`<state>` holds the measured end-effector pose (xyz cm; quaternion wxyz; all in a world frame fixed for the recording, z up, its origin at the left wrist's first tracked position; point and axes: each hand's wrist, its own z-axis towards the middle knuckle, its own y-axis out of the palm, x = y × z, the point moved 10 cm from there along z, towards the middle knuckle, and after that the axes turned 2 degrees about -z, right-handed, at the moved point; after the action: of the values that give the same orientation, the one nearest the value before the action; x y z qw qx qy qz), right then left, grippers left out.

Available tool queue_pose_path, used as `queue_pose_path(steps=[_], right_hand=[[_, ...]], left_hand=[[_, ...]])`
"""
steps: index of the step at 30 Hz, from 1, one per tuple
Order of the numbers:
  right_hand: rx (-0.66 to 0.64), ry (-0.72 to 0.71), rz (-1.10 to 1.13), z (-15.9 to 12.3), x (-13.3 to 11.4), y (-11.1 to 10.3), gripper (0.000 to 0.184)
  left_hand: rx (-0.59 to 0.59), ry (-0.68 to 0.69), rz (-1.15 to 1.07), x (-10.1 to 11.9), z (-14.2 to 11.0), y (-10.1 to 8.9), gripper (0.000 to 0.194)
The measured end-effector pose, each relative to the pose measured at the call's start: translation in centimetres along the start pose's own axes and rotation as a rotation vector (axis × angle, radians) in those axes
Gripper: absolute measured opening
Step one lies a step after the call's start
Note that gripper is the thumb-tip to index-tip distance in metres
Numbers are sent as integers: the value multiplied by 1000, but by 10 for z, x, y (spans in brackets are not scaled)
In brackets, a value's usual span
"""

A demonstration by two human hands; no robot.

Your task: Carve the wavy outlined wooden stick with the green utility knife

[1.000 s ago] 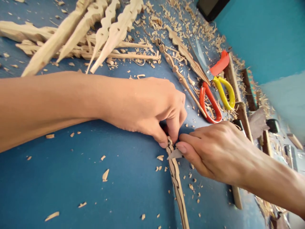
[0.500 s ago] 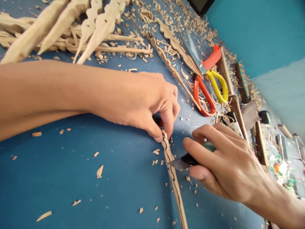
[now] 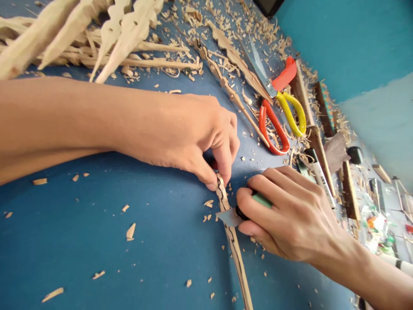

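My left hand point(image 3: 214, 140) pinches the upper end of a thin wooden stick point(image 3: 238, 262) between thumb and forefinger. Dark wavy lines are drawn along the stick, which runs down to the bottom edge of the view. My right hand point(image 3: 284, 215) is closed around the green and black handle of a craft knife point(image 3: 229, 216). Its pointed metal blade lies across the stick just below my left fingertips; whether the edge cuts into the wood I cannot tell. Small wood chips point(image 3: 209, 203) lie beside the stick.
Scissors point(image 3: 272, 92) with red and yellow handles lie beyond my hands, next to a carved stick point(image 3: 234, 95). Carved wooden pieces point(image 3: 125, 38) are piled at the upper left. A marker point(image 3: 322, 176) and wooden strips point(image 3: 350, 189) lie on the right. Shavings litter the blue table point(image 3: 80, 241).
My right hand has moved left and the knife blade now reaches across the stick, where before its tip was at the stick's right side. My left hand keeps its pinch.
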<state>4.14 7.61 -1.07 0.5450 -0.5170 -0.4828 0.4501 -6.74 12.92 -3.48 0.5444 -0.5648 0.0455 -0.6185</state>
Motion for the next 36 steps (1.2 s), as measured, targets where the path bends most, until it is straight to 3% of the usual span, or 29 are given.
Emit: queue_pose_path(steps=[11,18,22,26,29,32,36], right_hand=[[-42,154,-67,-4,-1,9,53],[-34,253,-79,-5,-3,12,53],[-45,351,-59,-7,0,15,54],[49,268,-74,-9,1,1,58],[136,247,-6,-12,14,-17,55],[82,272,38,-11,31,-17,56],[27,222,88,-3,35,-4,65]], left_hand=[[-79,-55,-25,8,4,-2,12],[-49,-22,-51,3,3,-2,8],[-52,-6,-56,2,2,-2,16],[-49,-13,-53,1,2,-4,18],[-61,-16,-48,0,3,-3,9],[-70,-23,-40,0,3,-2,7],[-53,-45,-18,-1,1,-2,9]])
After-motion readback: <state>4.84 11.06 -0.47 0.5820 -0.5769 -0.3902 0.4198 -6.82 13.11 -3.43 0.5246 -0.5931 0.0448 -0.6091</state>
